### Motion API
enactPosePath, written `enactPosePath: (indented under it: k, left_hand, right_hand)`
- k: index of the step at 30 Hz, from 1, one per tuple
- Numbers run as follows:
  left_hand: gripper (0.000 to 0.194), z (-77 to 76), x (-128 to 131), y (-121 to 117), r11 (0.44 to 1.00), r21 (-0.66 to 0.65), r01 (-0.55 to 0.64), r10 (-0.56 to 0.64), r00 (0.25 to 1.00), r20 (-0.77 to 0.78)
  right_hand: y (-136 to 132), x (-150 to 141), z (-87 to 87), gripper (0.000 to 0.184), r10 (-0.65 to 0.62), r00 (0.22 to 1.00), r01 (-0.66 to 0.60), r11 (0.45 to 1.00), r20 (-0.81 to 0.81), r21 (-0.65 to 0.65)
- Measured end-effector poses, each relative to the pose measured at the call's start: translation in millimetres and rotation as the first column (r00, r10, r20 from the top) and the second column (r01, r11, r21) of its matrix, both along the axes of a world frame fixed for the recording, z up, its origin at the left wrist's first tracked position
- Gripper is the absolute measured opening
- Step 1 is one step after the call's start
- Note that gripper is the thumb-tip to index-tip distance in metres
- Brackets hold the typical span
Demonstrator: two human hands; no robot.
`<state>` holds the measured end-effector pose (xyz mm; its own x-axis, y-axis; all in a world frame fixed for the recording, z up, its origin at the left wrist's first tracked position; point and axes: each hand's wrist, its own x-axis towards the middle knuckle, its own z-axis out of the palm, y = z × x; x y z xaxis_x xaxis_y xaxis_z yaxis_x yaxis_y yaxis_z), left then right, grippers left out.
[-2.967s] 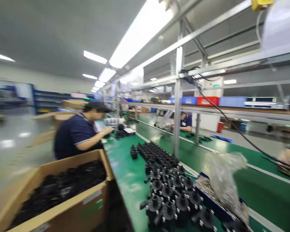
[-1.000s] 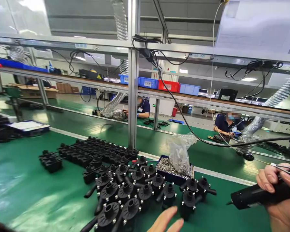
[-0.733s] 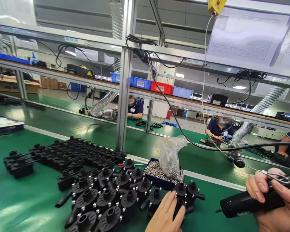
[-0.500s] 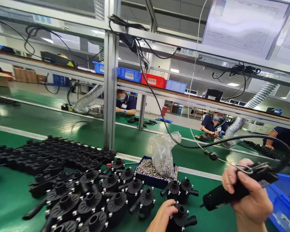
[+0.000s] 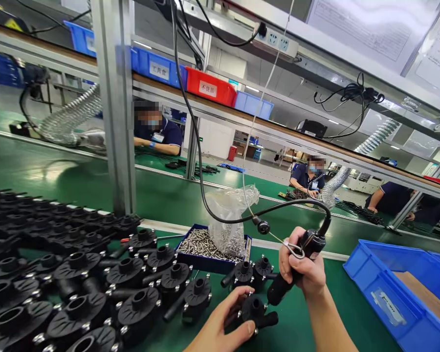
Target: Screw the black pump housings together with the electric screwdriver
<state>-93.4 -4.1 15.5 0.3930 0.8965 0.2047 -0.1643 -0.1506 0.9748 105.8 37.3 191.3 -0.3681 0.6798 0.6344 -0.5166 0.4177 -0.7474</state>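
My left hand (image 5: 225, 322) is closed around a black plastic pump housing (image 5: 254, 308) near the front of the green bench, thumb on its near side. In my right hand (image 5: 308, 269) is a black electric screwdriver (image 5: 278, 289), gripped with the fingers wrapped round its body. It tilts down to the left, with its tip at a screw on the edge of that housing. A metal hook (image 5: 295, 250) and a cable join the tool's upper end. Just behind the held housing stand two more pump housings (image 5: 244, 273), with screws in their rims.
Many black pump housings (image 5: 137, 305) cover the left of the bench. A blue box of screws (image 5: 201, 243) with a plastic bag (image 5: 229, 220) stands behind. At right is a blue bin (image 5: 388, 293). A metal post (image 5: 117, 107) rises at left; co-workers sit beyond.
The screwdriver has moved left and down, from apart to the held housing's edge. My left hand's grip now shows the thumb around the housing. The camera view has shifted right.
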Motion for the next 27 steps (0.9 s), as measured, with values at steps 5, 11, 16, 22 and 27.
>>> enactPosePath:
  k: [5, 11, 16, 22, 27]
  left_hand:
    - [0.062, 9.9, -0.2, 0.8, 0.998, -0.031, 0.051, -0.051, 0.999, 0.01]
    - [0.059, 22.1, 3.8, -2.2, 0.996, -0.07, 0.058, -0.057, 0.998, 0.013]
    - [0.056, 25.8, 9.2, -4.7, 0.991, -0.123, 0.047, -0.041, 0.998, 0.053]
    - [0.062, 24.4, 9.1, -3.5, 0.988, -0.147, 0.05, -0.04, 0.997, 0.07]
    - [0.063, 24.6, 7.3, -3.1, 0.987, -0.15, 0.063, -0.051, 0.995, 0.081]
  right_hand:
    - [3.1, -1.5, -1.7, 0.032, -0.027, 0.999, 0.027, 1.0, 0.023, -0.013]
    - [-2.5, -8.6, -6.8, 0.034, 0.028, 0.998, -0.027, 0.999, 0.054, -0.033]
    - [-4.6, -17.9, -9.8, 0.039, 0.041, 0.997, -0.037, 0.997, 0.063, -0.068]
    - [-7.8, -18.9, -6.5, 0.037, -0.006, 0.999, 0.011, 0.996, 0.052, -0.088]
    - [-11.4, -15.5, -7.9, 0.034, -0.055, 0.998, 0.056, 0.997, 0.016, -0.057]
